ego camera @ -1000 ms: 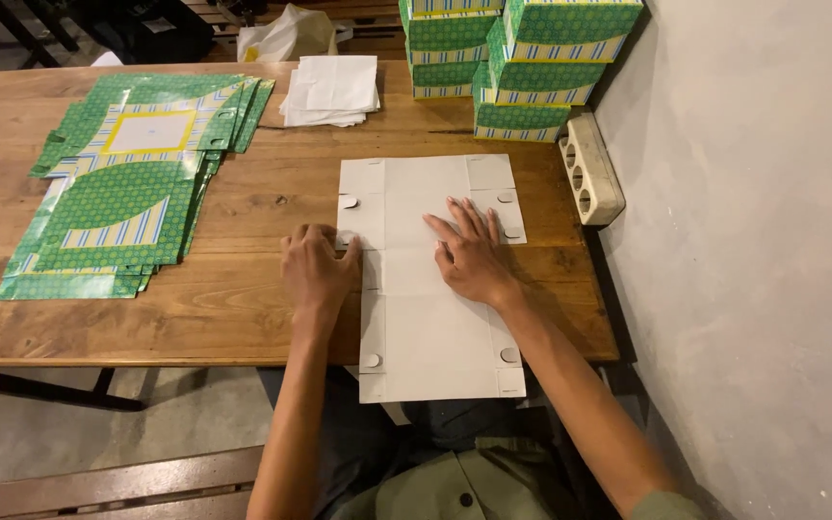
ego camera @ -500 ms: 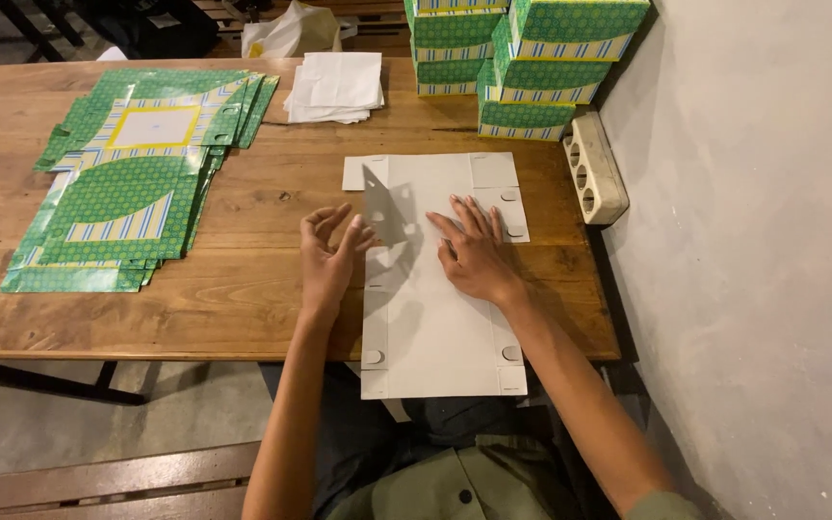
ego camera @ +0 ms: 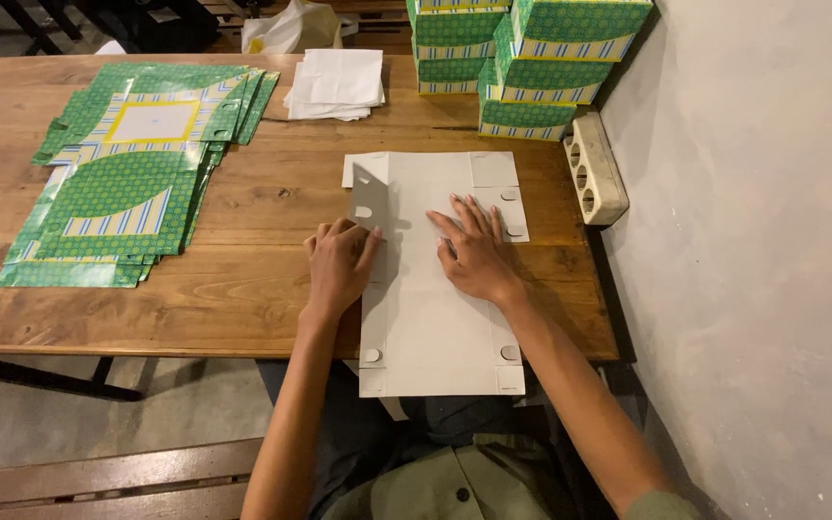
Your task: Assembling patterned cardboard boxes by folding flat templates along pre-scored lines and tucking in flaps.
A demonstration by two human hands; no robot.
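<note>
Flat box blank [ego camera: 432,308], plain grey side up, lying on the right part of the wooden bench [ego camera: 243,289] with its near edge overhanging the bench toward the person. The left hand [ego camera: 339,265] rests on the blank's left margin, fingers together and curled at the base of a side flap [ego camera: 370,200], which stands nearly upright along its crease; the grip appears to be a push from the fingertips rather than a pinch, though the thumb is hidden. The right hand [ego camera: 476,252] lies flat with fingers spread on the middle panel, evidently pressing the sheet down so that it does not slide or lift while the flap is raised. Just left of centre, a stack of unfolded printed blanks [ego camera: 122,193], green with yellow and striped panels, lies within easy reach. At the far edge sit a pile of white paper sheets [ego camera: 337,82] and stacked finished green boxes [ego camera: 522,58], set against the wall. A cream power strip [ego camera: 593,181] lies at the right edge.
</note>
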